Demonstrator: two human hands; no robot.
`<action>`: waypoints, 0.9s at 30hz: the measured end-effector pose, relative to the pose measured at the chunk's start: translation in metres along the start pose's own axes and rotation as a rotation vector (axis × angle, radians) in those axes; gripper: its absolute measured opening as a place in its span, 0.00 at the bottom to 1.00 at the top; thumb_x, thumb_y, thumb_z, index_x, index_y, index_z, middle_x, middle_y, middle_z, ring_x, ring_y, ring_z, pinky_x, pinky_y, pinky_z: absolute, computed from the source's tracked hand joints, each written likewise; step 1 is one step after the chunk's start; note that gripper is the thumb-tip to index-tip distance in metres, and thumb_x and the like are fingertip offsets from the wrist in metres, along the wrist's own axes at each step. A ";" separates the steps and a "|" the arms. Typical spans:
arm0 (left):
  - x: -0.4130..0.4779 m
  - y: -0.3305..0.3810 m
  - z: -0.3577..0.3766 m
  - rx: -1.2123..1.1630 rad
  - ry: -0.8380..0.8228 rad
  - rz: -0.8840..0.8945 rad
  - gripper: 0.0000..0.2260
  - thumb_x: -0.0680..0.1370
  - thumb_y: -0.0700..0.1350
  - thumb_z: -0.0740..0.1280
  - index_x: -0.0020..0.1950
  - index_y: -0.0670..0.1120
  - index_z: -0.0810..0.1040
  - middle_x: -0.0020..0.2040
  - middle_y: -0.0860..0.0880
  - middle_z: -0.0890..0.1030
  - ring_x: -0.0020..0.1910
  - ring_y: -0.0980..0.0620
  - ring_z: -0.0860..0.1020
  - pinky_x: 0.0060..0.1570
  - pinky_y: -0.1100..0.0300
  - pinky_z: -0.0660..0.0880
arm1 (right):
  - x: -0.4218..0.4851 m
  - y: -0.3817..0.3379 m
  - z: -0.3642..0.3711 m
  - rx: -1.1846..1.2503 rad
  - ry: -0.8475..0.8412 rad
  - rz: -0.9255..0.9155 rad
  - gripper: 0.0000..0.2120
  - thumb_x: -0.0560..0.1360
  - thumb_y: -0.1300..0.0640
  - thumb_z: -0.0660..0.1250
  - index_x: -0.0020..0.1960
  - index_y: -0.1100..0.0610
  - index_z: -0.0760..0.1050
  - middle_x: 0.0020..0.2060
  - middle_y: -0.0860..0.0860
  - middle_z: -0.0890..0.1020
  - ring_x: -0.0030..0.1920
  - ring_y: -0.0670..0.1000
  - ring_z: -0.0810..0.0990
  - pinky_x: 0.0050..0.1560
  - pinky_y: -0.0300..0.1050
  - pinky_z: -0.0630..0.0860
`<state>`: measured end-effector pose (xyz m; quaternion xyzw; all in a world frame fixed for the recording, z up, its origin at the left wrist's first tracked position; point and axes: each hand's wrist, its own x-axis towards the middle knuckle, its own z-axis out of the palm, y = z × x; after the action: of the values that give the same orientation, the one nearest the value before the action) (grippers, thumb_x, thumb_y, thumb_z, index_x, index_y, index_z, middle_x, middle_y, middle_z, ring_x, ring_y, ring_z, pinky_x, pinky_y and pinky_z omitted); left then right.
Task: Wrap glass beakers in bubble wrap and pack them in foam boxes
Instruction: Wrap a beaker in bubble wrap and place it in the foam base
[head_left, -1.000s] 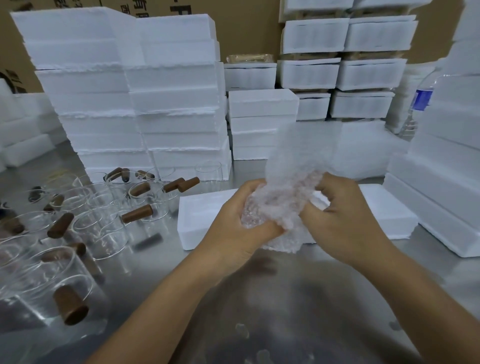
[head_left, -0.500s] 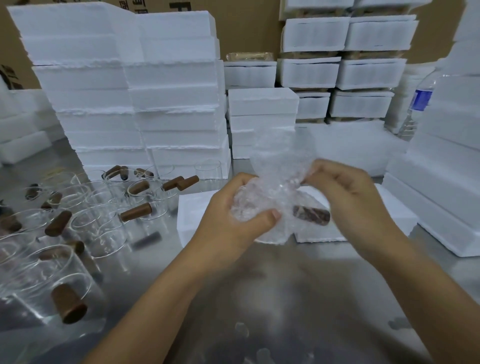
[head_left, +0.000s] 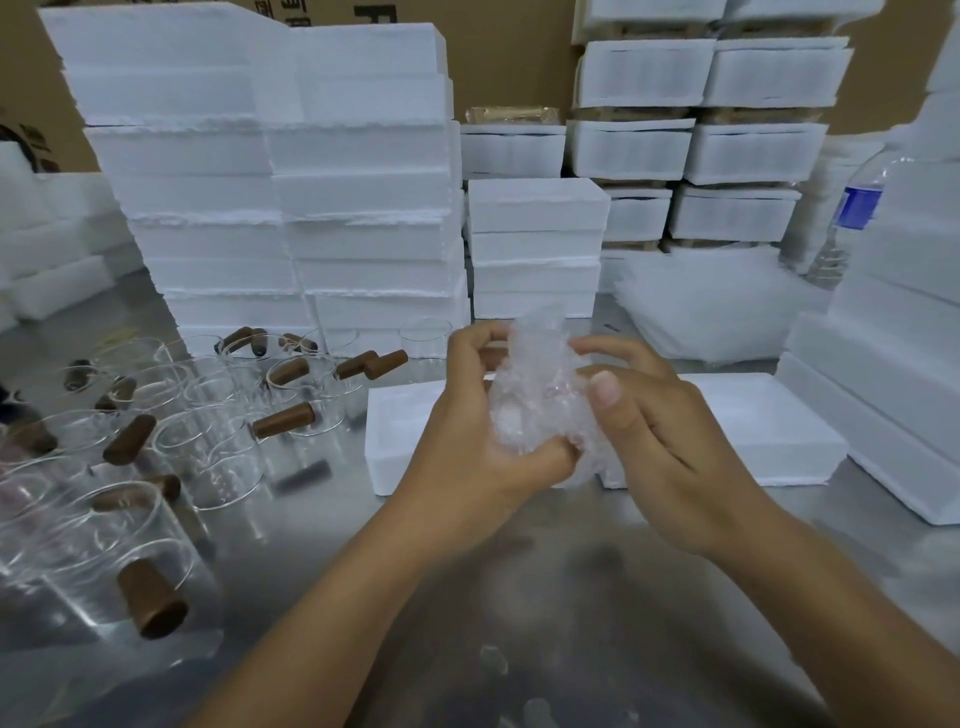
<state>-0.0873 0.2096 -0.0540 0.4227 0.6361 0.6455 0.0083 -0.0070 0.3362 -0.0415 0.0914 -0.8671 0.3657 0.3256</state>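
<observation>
Hands, two, left hand (head_left: 478, 441), right hand (head_left: 675, 452), gripping one wrapped bundle (head_left: 540, 405)

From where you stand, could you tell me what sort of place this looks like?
Probably a packing bench in a warehouse or small factory: stacks of white foam boxes, many glass beakers with brown handles standing on the steel table, and cardboard cartons behind.

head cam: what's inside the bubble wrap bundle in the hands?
Mostly covered. The bubble wrap bundle, gripped by the left hand and right hand, hides its contents. Only a brown bit shows at its left edge, perhaps a beaker handle.
</observation>
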 end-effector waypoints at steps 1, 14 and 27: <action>-0.001 0.001 0.001 0.028 -0.020 0.035 0.29 0.61 0.51 0.72 0.55 0.70 0.62 0.53 0.65 0.71 0.50 0.56 0.79 0.42 0.62 0.76 | -0.001 0.001 0.000 -0.022 -0.015 -0.003 0.34 0.76 0.32 0.42 0.42 0.52 0.81 0.48 0.37 0.79 0.64 0.37 0.66 0.64 0.50 0.66; -0.001 0.002 -0.001 0.265 -0.006 0.130 0.14 0.58 0.56 0.70 0.41 0.66 0.73 0.52 0.62 0.68 0.54 0.64 0.72 0.48 0.75 0.67 | 0.005 -0.004 -0.009 0.174 0.344 0.096 0.08 0.75 0.45 0.60 0.49 0.45 0.75 0.45 0.40 0.80 0.51 0.39 0.78 0.51 0.29 0.71; -0.001 0.002 -0.002 0.138 0.009 -0.003 0.30 0.57 0.54 0.71 0.55 0.68 0.64 0.51 0.71 0.69 0.52 0.60 0.75 0.44 0.68 0.73 | 0.001 -0.003 -0.004 0.041 0.060 0.004 0.16 0.78 0.40 0.53 0.45 0.42 0.78 0.49 0.34 0.79 0.60 0.35 0.70 0.57 0.25 0.63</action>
<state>-0.0867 0.2075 -0.0528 0.4183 0.6799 0.6019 -0.0227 -0.0048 0.3371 -0.0371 0.0852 -0.8495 0.3866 0.3487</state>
